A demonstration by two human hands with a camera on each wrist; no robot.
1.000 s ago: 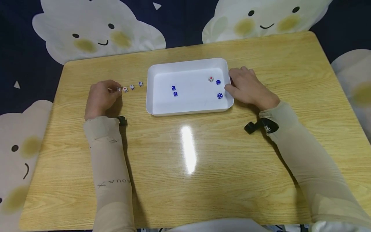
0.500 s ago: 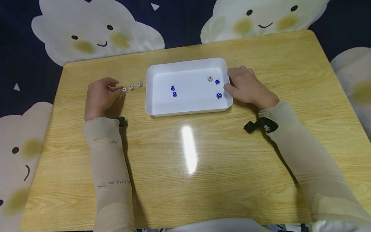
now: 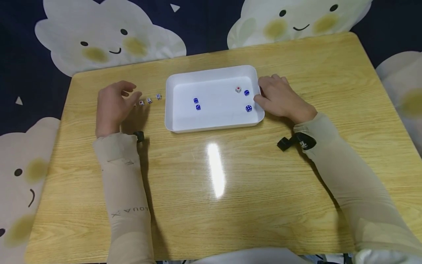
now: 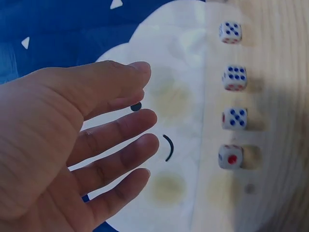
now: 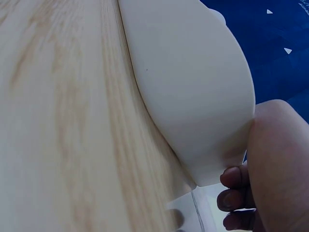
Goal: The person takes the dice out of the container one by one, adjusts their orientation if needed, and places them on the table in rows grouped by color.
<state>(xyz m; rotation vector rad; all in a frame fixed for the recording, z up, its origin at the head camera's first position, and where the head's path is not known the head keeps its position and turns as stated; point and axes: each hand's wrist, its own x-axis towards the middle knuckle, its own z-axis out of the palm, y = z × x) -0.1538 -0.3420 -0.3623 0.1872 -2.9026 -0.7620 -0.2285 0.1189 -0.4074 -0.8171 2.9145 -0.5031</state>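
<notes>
My left hand (image 3: 115,104) is raised just over the left end of a row of white dice (image 3: 149,100), its fingers apart and relaxed. Nothing lies between them in the left wrist view, where the row runs along the table beside the hand; the nearest white die (image 4: 231,157) shows one red pip. At the right, my right hand (image 3: 280,96) grips the short end of a white tray (image 3: 214,126), thumb over the rim and fingers curled against the outer wall (image 5: 193,92). Inside the tray lie several blue dice (image 3: 248,108) and one white die (image 3: 238,89).
The wooden table (image 3: 250,190) carries the tray towards its far side. Behind it hangs a dark blue cloth (image 3: 207,22) with smiling clouds. Black wrist cameras (image 3: 284,144) stick out from both sleeves.
My left hand has let go of the die at the left end of the row and lifted slightly, fingers spreading. My right hand stays on the tray's end.
</notes>
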